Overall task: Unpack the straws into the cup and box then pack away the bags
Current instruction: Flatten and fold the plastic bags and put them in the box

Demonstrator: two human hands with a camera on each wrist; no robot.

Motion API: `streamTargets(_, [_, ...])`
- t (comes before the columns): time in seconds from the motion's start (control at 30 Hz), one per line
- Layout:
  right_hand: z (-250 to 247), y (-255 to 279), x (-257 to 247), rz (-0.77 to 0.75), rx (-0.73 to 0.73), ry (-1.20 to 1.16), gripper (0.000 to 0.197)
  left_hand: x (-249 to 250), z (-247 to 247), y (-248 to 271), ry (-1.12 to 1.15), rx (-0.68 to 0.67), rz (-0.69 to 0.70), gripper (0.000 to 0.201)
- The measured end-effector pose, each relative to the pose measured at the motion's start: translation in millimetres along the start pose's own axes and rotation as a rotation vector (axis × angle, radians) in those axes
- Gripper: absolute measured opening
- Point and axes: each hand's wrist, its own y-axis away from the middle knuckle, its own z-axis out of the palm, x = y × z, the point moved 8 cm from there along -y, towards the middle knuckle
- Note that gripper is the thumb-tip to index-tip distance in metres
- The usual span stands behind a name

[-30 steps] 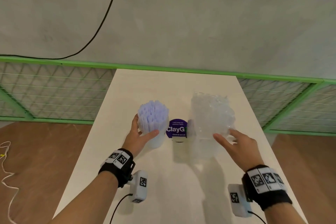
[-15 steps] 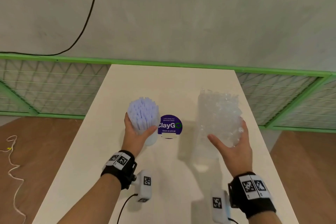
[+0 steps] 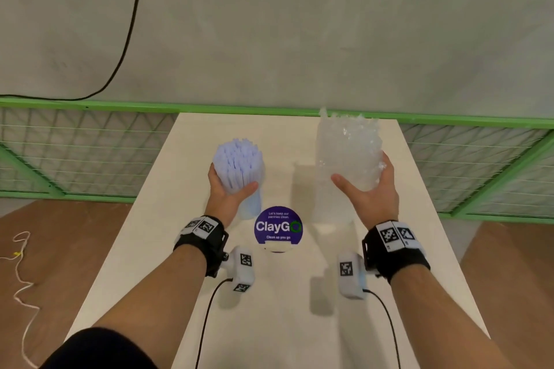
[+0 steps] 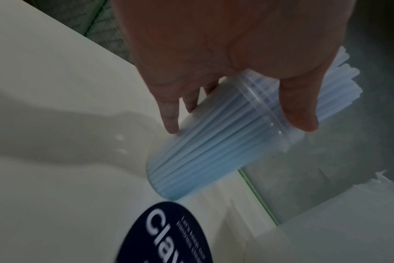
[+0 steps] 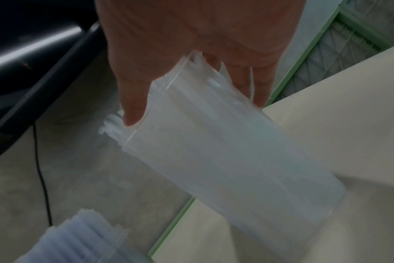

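On the white table (image 3: pixel 269 308) my left hand (image 3: pixel 232 177) grips a clear cup (image 3: pixel 251 205) packed with pale blue straws (image 3: pixel 238 156), thumb on the near side and fingers round the far side. In the left wrist view the left hand (image 4: pixel 235 117) grips the cup (image 4: pixel 214 151) just under the rim. My right hand (image 3: pixel 359 169) grips a tall clear box (image 3: pixel 332 201) full of clear straws (image 3: pixel 349 141). The right wrist view shows the right hand (image 5: pixel 196 103) gripping the box (image 5: pixel 236 160) near its open top. I cannot tell whether either container touches the table. No bags are in view.
A round purple ClayGo sign (image 3: pixel 278 228) stands on the table between my wrists, nearer than both containers. Green wire-mesh railing (image 3: pixel 90 144) runs beyond the table's far edge and down both sides. A black cable (image 3: pixel 132 24) crosses the grey surface behind.
Both hands have carried the cup and the box away from me, past the purple sign, which now stands nearer than them. The right hand's hold has shifted higher up the box.
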Motion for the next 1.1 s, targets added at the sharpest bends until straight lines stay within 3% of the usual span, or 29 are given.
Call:
streamTargets(0.2, [10, -63, -19, -0.045, -0.024, 0.037, 0.116, 9, 14, -63, 0.005, -0.007, -0.014, 0.101])
streamTargets(0.4, [13, -89, -24, -0.072, -0.095, 0.118, 0.095, 13, 4, -112, -0.055, 0.004, -0.002, 0.104])
streamTargets(0.67, [19, -136, -28, -0.083, 0.020, 0.125, 0.093, 17, 5, -166, -0.055, 0.008, -0.025, 0.114])
streamTargets(1.1, [100, -194, -40, -0.092, -0.097, 0.087, 0.112, 37, 56, -215, -0.072, -0.076, 0.025, 0.109])
